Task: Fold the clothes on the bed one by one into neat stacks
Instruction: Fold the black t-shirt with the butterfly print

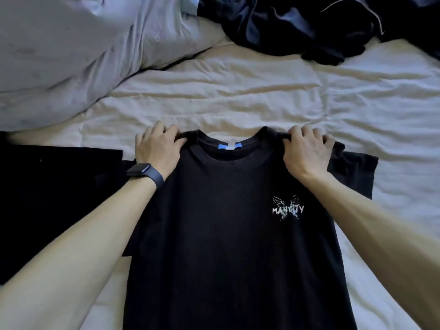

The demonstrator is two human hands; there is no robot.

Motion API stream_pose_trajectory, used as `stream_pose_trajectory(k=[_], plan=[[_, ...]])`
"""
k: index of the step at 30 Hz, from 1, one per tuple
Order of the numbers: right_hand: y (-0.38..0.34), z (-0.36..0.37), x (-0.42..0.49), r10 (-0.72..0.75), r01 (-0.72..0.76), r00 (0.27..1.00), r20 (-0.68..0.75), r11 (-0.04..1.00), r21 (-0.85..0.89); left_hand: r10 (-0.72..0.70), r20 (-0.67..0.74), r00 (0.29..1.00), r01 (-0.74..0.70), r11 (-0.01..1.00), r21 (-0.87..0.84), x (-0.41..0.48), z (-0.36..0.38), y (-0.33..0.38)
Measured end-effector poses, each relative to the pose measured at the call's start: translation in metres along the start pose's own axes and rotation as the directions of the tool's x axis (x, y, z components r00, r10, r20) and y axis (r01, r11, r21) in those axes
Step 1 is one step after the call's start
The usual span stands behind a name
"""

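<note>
a black tee (226,246) lay face up on the bed (262,91), collar away from the person. the left grip (157,148) and right grip (306,151) each pinched a shoulder beside the collar, likely to pull the cloth flat before folding. the chest print (288,209) read "mancity"; the neck tag (230,146) was unreadable. beyond the tee waited a dark heap (297,25); left of the tee lay dark cloth (47,198), perhaps already folded.

The bed (262,91) fills the whole view and is covered by a white sheet (357,103), creased in long ridges running left to right. Pale grey bedding (59,55) lies bunched at the upper left, resting on the sheet. Lighting is dim and cool, with soft shadows in the creases
</note>
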State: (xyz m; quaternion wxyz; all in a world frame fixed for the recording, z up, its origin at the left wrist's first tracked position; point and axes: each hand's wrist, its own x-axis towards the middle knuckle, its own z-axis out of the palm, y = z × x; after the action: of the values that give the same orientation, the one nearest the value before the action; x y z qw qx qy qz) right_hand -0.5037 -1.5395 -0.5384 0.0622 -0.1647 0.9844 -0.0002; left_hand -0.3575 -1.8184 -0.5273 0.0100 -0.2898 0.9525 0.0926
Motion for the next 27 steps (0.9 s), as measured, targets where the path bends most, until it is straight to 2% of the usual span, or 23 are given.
stream_pose_trajectory(k=[4, 6, 8, 11, 13, 15, 17, 18, 19, 20, 22, 23, 25, 27], plan=[[0.003, 0.019, -0.060, -0.037, 0.046, 0.995, -0.089, 0.994, 0.102, 0.047, -0.076, 0.996, -0.042, 0.997, 0.061, -0.047, 0.022, 0.002], [0.006, 0.019, -0.123, -0.114, 0.129, 0.987, -0.115, 0.982, 0.137, 0.110, -0.020, 0.994, -0.109, 0.994, 0.029, -0.096, 0.029, 0.012], [0.012, 0.021, -0.202, -0.155, 0.157, 0.988, -0.024, 0.979, 0.128, 0.194, 0.102, 0.976, -0.195, 0.981, -0.003, -0.162, 0.035, 0.021], [0.029, 0.022, -0.323, -0.057, 0.029, 0.982, 0.179, 0.987, 0.157, 0.203, 0.278, 0.939, -0.196, 0.979, -0.054, -0.274, 0.032, 0.021], [0.044, 0.017, -0.391, 0.064, -0.115, 0.968, 0.241, 0.972, 0.205, 0.089, 0.364, 0.927, -0.075, 0.996, -0.051, -0.344, 0.022, 0.009], [0.063, 0.008, -0.442, 0.257, -0.324, 0.929, 0.266, 0.913, 0.250, -0.085, 0.401, 0.912, 0.112, 0.993, -0.044, -0.403, 0.006, -0.004], [0.080, -0.005, -0.473, 0.467, -0.577, 0.808, 0.360, 0.752, 0.319, -0.281, 0.390, 0.877, 0.335, 0.939, -0.076, -0.449, -0.008, -0.018], [0.087, -0.009, -0.480, 0.523, -0.668, 0.739, 0.425, 0.655, 0.354, -0.377, 0.370, 0.849, 0.438, 0.894, -0.094, -0.466, -0.012, -0.028], [0.094, -0.012, -0.484, 0.545, -0.725, 0.686, 0.483, 0.574, 0.382, -0.464, 0.357, 0.811, 0.534, 0.836, -0.125, -0.480, -0.014, -0.038], [0.100, -0.013, -0.485, 0.540, -0.748, 0.661, 0.521, 0.528, 0.401, -0.524, 0.409, 0.747, 0.627, 0.759, -0.173, -0.487, -0.019, -0.044], [0.111, -0.010, -0.480, 0.502, -0.744, 0.666, 0.551, 0.507, 0.436, -0.557, 0.545, 0.626, 0.754, 0.613, -0.238, -0.492, -0.027, -0.051], [0.117, -0.006, -0.475, 0.491, -0.748, 0.660, 0.568, 0.490, 0.447, -0.550, 0.592, 0.589, 0.788, 0.553, -0.270, -0.492, -0.027, -0.054], [0.129, 0.001, -0.462, 0.455, -0.779, 0.624, 0.636, 0.430, 0.457, -0.535, 0.649, 0.541, 0.831, 0.458, -0.316, -0.490, -0.023, -0.062], [0.142, 0.007, -0.459, 0.344, -0.789, 0.601, 0.722, 0.398, 0.468, -0.517, 0.669, 0.534, 0.831, 0.467, -0.302, -0.493, -0.018, -0.070]])
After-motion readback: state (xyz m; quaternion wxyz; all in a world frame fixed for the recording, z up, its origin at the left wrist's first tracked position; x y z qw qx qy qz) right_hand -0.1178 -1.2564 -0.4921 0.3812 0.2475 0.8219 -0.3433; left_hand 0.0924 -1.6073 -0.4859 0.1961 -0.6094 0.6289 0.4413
